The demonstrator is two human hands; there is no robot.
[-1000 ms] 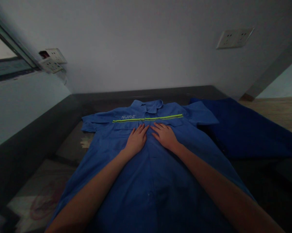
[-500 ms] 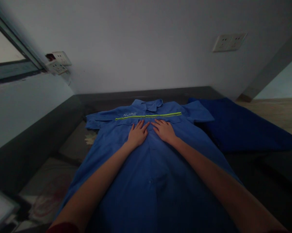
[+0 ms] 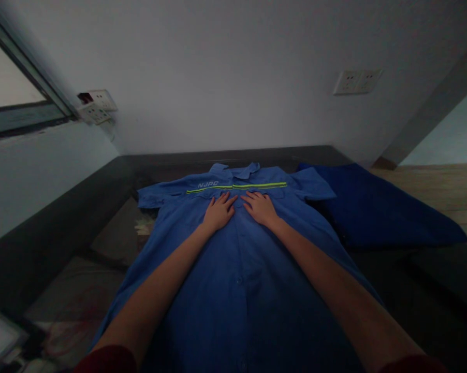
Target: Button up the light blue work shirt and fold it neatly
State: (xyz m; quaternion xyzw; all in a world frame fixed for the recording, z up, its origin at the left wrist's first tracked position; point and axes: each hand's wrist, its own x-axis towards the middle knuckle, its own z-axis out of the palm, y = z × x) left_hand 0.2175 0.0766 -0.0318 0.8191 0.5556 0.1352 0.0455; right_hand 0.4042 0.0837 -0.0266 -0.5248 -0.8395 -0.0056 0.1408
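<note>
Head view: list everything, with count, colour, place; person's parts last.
shirt: 1, blue, centre
cloth: 1, darker blue, right
surface: 1, dark, under shirt
scraps: uncountable, yellowish, beside shirt
unclear object: 1, whitish, lower left
socket groups: 2, white, left and right
back wall: 1, grey, top
window: 1, dark-framed, upper left
floor: 1, brown, right
left hand: 1, on shirt
right hand: 1, on shirt
forearms: 2, over shirt
cuffs: 2, dark red, bottom

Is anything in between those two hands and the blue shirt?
Nothing visible: the left hand and right hand both rest directly on the front of the blue shirt, just below its yellow-green stripe.
</note>
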